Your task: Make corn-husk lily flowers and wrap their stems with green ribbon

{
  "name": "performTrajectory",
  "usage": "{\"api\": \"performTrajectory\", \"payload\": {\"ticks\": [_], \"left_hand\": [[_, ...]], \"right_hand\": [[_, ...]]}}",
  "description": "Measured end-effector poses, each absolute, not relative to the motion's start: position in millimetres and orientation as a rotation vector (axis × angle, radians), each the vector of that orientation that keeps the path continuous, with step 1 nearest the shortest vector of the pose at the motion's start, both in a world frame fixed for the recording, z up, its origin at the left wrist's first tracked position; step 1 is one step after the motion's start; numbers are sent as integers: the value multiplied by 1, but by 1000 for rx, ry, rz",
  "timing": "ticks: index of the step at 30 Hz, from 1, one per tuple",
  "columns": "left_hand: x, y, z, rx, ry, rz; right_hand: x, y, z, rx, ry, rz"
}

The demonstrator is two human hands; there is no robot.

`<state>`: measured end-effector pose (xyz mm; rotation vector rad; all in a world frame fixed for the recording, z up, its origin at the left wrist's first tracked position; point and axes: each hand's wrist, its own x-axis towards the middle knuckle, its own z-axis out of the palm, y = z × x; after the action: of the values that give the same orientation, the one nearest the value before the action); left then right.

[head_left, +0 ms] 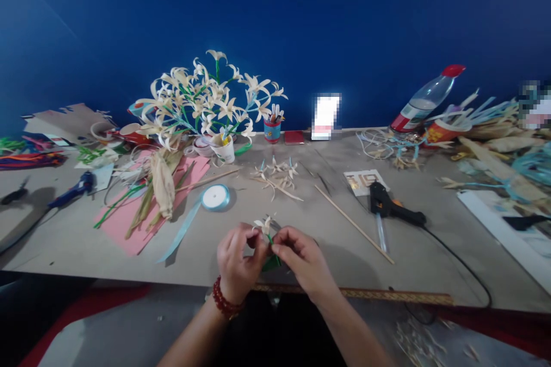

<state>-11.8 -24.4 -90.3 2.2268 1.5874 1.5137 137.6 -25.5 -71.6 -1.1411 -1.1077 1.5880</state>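
A small cream flower of dried husk (264, 225) with a green-wrapped stem stands between my two hands, near the table's front edge. My left hand (238, 253), with a dark red bead bracelet at the wrist, is closed with its fingertips at the flower's base. My right hand (301, 255) pinches the green stem just below the bloom. Something green (271, 264), partly hidden, lies beneath the fingers. Thin grey tips show behind the flower; I cannot tell what they belong to. Beyond, a roll of light blue ribbon (216, 197) lies with its loose end trailing left.
Loose husk flowers (278, 175) lie mid-table. A cup (223, 149) of finished flowers stands at the back. On the right are a thin stick (355, 225), a black glue gun (394, 206) with a cord, and a tilted bottle (426, 100). Pink paper (124, 226) lies left.
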Motion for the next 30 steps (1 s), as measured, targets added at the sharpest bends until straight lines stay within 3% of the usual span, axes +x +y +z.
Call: {"api": "performTrajectory", "payload": {"ticks": [7, 13, 17, 20, 23, 30], "left_hand": [[-48, -19, -96, 1947, 1706, 1588], [-105, -26, -92, 2071, 1853, 1179], [-135, -26, -84, 2366, 1557, 780], [-129, -26, -78, 2327, 1533, 827], [-99, -26, -71, 2100, 1370, 1004], [-39, -15, -60, 1398, 920, 680]], "right_hand": [[144, -25, -76, -1048, -802, 1809], [149, -22, -76, -931, -731, 1873], [152, -19, -74, -937, -747, 1874], [152, -17, -73, -965, -764, 1880], [150, -15, -71, -990, -792, 1871], [155, -16, -67, -973, -838, 1908]]}}
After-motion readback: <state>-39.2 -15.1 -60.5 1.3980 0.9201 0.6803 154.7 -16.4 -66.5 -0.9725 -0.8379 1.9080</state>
